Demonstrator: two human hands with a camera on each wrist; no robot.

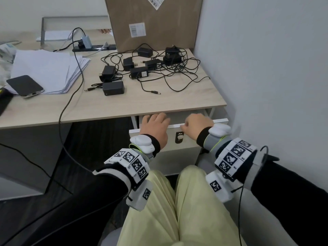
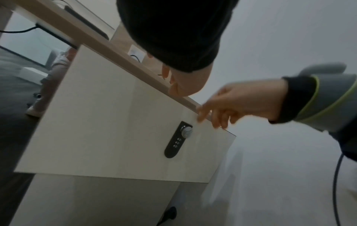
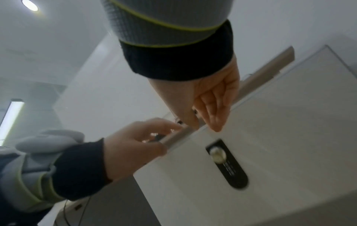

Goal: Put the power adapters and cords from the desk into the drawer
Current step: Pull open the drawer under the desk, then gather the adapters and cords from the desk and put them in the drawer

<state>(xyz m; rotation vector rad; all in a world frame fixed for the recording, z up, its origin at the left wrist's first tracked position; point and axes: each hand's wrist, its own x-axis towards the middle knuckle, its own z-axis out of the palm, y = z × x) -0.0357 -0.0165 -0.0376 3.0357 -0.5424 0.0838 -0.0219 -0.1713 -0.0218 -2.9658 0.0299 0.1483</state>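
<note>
Both hands at the top edge of the drawer (image 1: 188, 139) — slightly pulled out.

Left hand (image 1: 156, 126) hooks its fingers over the edge; right hand (image 1: 197, 124) curls its fingers there too. Black power adapters (image 1: 113, 88) and tangled cords (image 1: 179, 71) lie on the table (image 1: 124, 103) — above the drawer.

Black power adapters (image 1: 113, 88) and black cords (image 1: 179, 73) lie on the pale wood-grain desk (image 1: 177, 102); below the desk, an off-white drawer (image 1: 188, 141); black-and-white checkered wrist markers (image 1: 132, 164), pale yellow trousers (image 1: 177, 210).
</note>
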